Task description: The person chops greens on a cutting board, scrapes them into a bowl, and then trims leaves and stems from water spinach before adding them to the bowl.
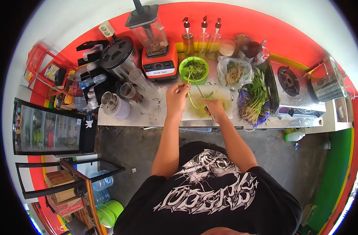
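Note:
My left hand (177, 97) is closed on a green leafy stem (192, 100), whose leafy top points up toward the green bowl and whose stalk hangs down over the board. In my right hand (216, 110) is a knife (199, 90), its blade slanting up and left toward the stem. Both hands are over a white cutting board (226, 92) with some green leaf bits (209, 95) on it. Just beyond stands a bright green bowl (182, 75) holding chopped greens (196, 69). A bunch of leafy greens with roots (257, 96) lies to the right of the board.
A red blender (159, 62) stands behind my left hand, beside several cups and a metal container (118, 55). Pump bottles (203, 42) line the back wall. A plastic bag of greens (234, 73) sits right of the bowl, and a gas stove (294, 88) is at the far right.

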Available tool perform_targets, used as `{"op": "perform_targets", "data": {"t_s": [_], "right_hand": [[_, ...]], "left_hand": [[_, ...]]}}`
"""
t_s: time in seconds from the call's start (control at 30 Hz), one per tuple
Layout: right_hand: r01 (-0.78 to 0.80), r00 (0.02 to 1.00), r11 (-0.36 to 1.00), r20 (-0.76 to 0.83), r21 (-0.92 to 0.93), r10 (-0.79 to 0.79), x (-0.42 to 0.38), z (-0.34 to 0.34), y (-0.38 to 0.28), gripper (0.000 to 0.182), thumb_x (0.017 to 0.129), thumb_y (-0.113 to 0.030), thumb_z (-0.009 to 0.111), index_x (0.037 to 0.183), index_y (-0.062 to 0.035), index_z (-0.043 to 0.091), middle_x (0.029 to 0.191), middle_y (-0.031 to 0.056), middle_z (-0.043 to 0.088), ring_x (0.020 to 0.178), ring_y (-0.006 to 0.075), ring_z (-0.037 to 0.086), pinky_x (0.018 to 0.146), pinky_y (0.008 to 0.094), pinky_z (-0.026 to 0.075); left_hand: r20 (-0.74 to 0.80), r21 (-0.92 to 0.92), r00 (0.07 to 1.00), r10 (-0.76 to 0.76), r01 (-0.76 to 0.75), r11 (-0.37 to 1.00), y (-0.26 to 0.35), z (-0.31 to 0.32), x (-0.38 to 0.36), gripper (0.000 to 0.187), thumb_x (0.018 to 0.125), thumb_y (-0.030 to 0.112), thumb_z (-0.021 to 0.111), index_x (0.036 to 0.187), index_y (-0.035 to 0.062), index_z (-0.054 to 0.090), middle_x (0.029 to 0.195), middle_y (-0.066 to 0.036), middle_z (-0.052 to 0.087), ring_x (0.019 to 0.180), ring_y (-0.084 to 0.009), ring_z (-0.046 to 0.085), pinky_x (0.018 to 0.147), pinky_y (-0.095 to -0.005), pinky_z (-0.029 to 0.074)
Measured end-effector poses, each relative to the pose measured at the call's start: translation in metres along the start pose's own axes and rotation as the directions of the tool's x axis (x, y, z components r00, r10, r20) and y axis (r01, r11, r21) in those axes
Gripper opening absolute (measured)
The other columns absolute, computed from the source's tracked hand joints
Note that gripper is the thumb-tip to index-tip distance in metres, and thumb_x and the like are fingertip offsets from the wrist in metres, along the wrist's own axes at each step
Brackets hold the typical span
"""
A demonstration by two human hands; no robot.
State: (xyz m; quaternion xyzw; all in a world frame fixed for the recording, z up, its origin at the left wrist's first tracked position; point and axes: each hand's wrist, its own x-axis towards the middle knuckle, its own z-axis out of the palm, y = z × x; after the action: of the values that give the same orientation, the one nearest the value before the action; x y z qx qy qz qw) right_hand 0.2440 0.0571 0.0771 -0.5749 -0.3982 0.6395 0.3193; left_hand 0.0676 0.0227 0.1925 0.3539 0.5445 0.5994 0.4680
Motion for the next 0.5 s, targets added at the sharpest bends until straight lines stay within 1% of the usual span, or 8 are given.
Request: {"op": "perform_targets", "data": {"t_s": [0.07,0.17,0.23,0.27,0.33,0.37,0.43,0.5], "right_hand": [[-0.055,0.998,0.997,0.027,-0.049,0.057,-0.001,-0.005,-0.003,0.037,0.099,-0.029,0.065,0.08,0.0021,0.064,0.062,0.0058,0.059,0.047,0.0107,0.049,0.044,0.028,0.036],[0.012,0.998,0.999,0.055,0.038,-0.014,-0.004,-0.013,-0.011,0.04,0.099,-0.031,0.065,0.077,0.0011,0.061,0.062,0.0065,0.059,0.046,0.0111,0.048,0.042,0.0284,0.035],[0.14,0.988,0.988,0.058,0.064,-0.144,-0.012,-0.017,-0.03,0.038,0.101,-0.031,0.062,0.09,0.0046,0.067,0.064,0.0055,0.059,0.047,0.0098,0.046,0.044,0.0274,0.034],[0.143,0.988,0.987,0.053,0.066,-0.147,-0.017,-0.019,-0.04,0.038,0.101,-0.031,0.062,0.09,0.0046,0.067,0.064,0.0055,0.059,0.047,0.0098,0.046,0.044,0.0274,0.034],[0.271,0.962,0.948,-0.016,0.166,-0.272,-0.036,-0.018,-0.066,0.039,0.104,-0.031,0.058,0.108,0.0061,0.07,0.065,0.0032,0.058,0.049,0.0077,0.044,0.046,0.0256,0.033],[0.275,0.961,0.947,-0.025,0.167,-0.275,-0.045,-0.019,-0.077,0.039,0.104,-0.031,0.058,0.108,0.0061,0.07,0.065,0.0032,0.058,0.049,0.0077,0.044,0.046,0.0256,0.033],[0.412,0.908,0.883,-0.022,0.222,-0.418,-0.063,-0.02,-0.097,0.042,0.107,-0.031,0.054,0.124,0.0052,0.067,0.066,0.0008,0.056,0.052,0.0062,0.043,0.049,0.0243,0.033],[0.487,0.868,0.847,-0.008,0.214,-0.496,-0.079,-0.021,-0.109,0.043,0.108,-0.032,0.053,0.125,0.005,0.066,0.066,0.0002,0.055,0.053,0.0061,0.043,0.049,0.0241,0.033]], "left_hand": [[0.029,0.014,0.999,0.015,-0.015,1.0,-0.005,-0.001,0.002,0.016,0.097,0.013,0.067,0.109,0.0013,0.071,0.093,-0.002,0.07,0.084,-0.0071,0.059,0.074,-0.0251,0.046],[0.053,-0.013,0.998,0.042,-0.042,0.999,-0.008,0.003,0.003,0.018,0.098,0.012,0.067,0.112,0.0023,0.07,0.098,-0.001,0.071,0.087,-0.0072,0.061,0.075,-0.0252,0.047],[0.058,-0.052,0.997,0.057,-0.054,0.997,-0.009,0.009,0.004,0.019,0.098,0.012,0.067,0.113,0.0019,0.07,0.098,-0.001,0.07,0.085,-0.0069,0.06,0.075,-0.0253,0.047],[0.05,-0.074,0.997,0.053,-0.05,0.996,-0.009,0.012,0.005,0.019,0.097,0.012,0.068,0.111,-0.0004,0.07,0.094,0.0,0.069,0.083,-0.0071,0.059,0.074,-0.0248,0.046],[0.052,-0.097,0.997,0.05,-0.045,0.994,-0.008,0.017,0.004,0.019,0.097,0.012,0.068,0.109,-0.0026,0.07,0.091,0.0,0.068,0.081,-0.0072,0.057,0.073,-0.0243,0.045],[0.062,-0.088,0.997,0.046,-0.04,0.995,-0.007,0.018,0.004,0.019,0.097,0.012,0.068,0.109,-0.0024,0.07,0.09,0.0,0.068,0.081,-0.007,0.057,0.073,-0.0245,0.045],[0.079,-0.082,0.996,0.045,-0.039,0.996,-0.006,0.022,0.004,0.019,0.097,0.012,0.068,0.109,-0.0021,0.07,0.09,0.0,0.067,0.08,-0.0068,0.057,0.072,-0.0246,0.045],[0.081,-0.063,0.995,0.061,-0.056,0.996,-0.007,0.026,0.004,0.018,0.099,0.014,0.067,0.109,-0.001,0.071,0.088,0.0,0.067,0.077,-0.0065,0.056,0.069,-0.0244,0.045]]}}
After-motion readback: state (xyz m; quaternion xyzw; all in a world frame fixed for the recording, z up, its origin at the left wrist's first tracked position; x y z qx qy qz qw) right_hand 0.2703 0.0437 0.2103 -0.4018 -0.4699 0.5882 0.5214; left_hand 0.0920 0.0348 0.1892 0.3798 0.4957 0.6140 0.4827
